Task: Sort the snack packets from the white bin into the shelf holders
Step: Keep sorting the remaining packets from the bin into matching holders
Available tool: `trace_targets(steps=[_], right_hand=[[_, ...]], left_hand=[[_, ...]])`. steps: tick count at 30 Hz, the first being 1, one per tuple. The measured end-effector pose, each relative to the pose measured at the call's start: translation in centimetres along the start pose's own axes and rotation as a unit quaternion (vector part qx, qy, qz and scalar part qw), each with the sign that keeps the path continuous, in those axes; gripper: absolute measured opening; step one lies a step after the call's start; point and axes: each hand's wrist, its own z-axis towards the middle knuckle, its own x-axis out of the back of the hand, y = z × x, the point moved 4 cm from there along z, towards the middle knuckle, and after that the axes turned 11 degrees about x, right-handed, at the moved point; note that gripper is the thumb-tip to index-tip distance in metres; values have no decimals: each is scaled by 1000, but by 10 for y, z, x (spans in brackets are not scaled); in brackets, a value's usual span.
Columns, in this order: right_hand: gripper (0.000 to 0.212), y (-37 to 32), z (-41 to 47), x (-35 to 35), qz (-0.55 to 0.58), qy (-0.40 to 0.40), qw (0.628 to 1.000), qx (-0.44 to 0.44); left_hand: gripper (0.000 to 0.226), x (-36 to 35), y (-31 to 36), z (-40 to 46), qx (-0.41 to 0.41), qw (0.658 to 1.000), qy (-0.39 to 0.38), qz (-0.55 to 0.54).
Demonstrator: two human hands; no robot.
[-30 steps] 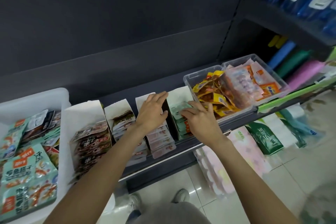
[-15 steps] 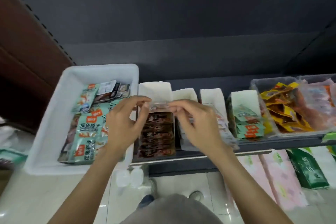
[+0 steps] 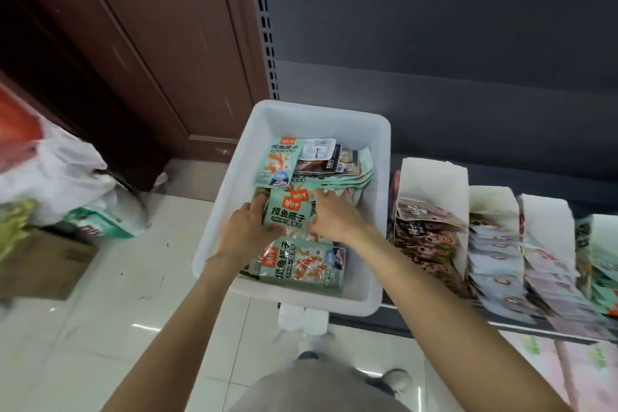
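Note:
The white bin (image 3: pixel 223 211) stands at the left end of the shelf and holds several green snack packets and a few dark ones (image 3: pixel 326 164). Both my hands are inside it, on either side of one upright green packet (image 3: pixel 287 211). My left hand (image 3: pixel 245 232) grips its left edge with the thumb on its lower front. My right hand (image 3: pixel 334 217) holds its right edge, fingers pointing into the pile. White paper shelf holders (image 3: pixel 434 177) stand to the right, the nearest filled with brown packets (image 3: pixel 423 234), the others with pale packets (image 3: pixel 495 257).
A brown wooden panel (image 3: pixel 150 43) rises behind and left of the bin. A white plastic bag (image 3: pixel 57 170) and a cardboard box (image 3: pixel 43 264) lie on the tiled floor at left. Pink packs (image 3: pixel 551 368) sit under the shelf.
Both hands left the shelf holders and moved left into the white bin, closing on a green packet. The view swung left and down with them.

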Motion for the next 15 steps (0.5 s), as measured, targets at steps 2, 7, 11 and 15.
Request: trace_targets(steps=[2,7,11,15], right_hand=[[79,1,6,-7,-9,-18,1000,-15],[83,5,8,-16,-47,2,999,-19],[49,4,7,-11,-73,67,995,-27],[4,-6,0,15,-11,195,981,19]], left_hand=[[62,-1,1,5,-12,1000,8,-5],[59,-5,4,15,-30,999,19,-17],[60,-10,5,18,-24,999,6,-34],[41,-7,7,20,-66,995,23,-67]])
